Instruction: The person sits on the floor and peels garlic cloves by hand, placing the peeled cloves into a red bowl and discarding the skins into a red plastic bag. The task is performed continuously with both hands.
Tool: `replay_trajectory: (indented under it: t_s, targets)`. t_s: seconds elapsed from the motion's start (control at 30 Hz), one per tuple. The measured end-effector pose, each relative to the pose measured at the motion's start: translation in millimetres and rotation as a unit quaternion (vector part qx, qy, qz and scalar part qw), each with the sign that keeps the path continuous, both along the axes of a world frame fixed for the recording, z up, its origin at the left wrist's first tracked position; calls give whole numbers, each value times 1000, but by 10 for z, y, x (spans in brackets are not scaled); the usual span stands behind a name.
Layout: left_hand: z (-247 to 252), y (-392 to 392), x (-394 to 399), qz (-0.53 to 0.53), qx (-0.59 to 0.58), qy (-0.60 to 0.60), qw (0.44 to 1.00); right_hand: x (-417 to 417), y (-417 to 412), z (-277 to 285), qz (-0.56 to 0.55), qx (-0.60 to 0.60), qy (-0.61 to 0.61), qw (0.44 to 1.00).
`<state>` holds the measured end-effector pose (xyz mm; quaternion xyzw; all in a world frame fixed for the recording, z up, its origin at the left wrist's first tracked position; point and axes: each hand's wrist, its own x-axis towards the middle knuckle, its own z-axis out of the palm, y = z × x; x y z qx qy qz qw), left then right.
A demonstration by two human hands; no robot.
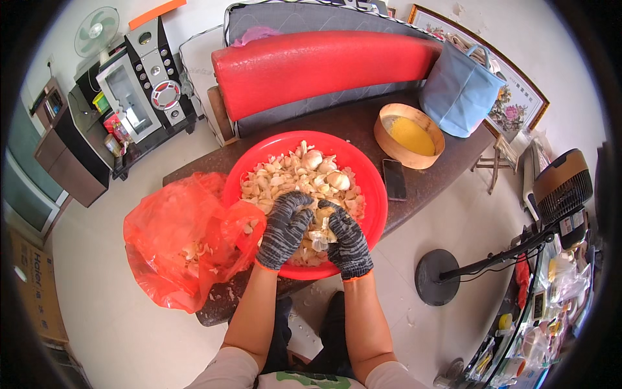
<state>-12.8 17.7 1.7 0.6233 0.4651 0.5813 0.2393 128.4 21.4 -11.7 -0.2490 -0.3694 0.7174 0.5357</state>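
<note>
A red plastic basin (376,194) holds loose garlic cloves, papery skins and several whole garlic bulbs (338,180). Both my hands are in grey-and-black knitted gloves with orange cuffs, over the basin's near part. Garlic with flaking skin (321,228) is between them. My right hand (349,240) grips it, fingers bent over its right side. My left hand (287,229) curls inward, its fingertips and thumb closed at the garlic's left edge; the exact contact is partly hidden. Left of the basin, a translucent red plastic bag (180,243) contains garlic skins, its mouth overlapping the rim.
The basin rests on a dark bench (413,194) with a red padded backrest (325,73). A smartphone (394,180), a round wooden sieve (388,146) with yellow grains and a light-blue bag (459,90) are on the right. A standing fan (437,277) is on the floor.
</note>
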Motion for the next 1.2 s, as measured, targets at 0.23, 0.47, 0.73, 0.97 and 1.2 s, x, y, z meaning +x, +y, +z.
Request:
replay_trajectory:
  t_s: [0.23,0.47,0.73,0.97,1.2]
  targets:
    - [131,-103,151,-6,11,100,995,-57,29,-27,-83,77,-121,986]
    - [89,-104,217,-36,28,117,992,-115,-30,-11,-111,173,-312,928]
    - [105,-120,192,-60,-24,80,995,-41,-46,-36,-92,247,-451,853]
    - [56,-71,164,-2,20,70,997,-69,-138,88,-16,183,-203,962]
    - [83,-79,161,-22,34,127,991,-26,-84,6,-5,253,-280,926]
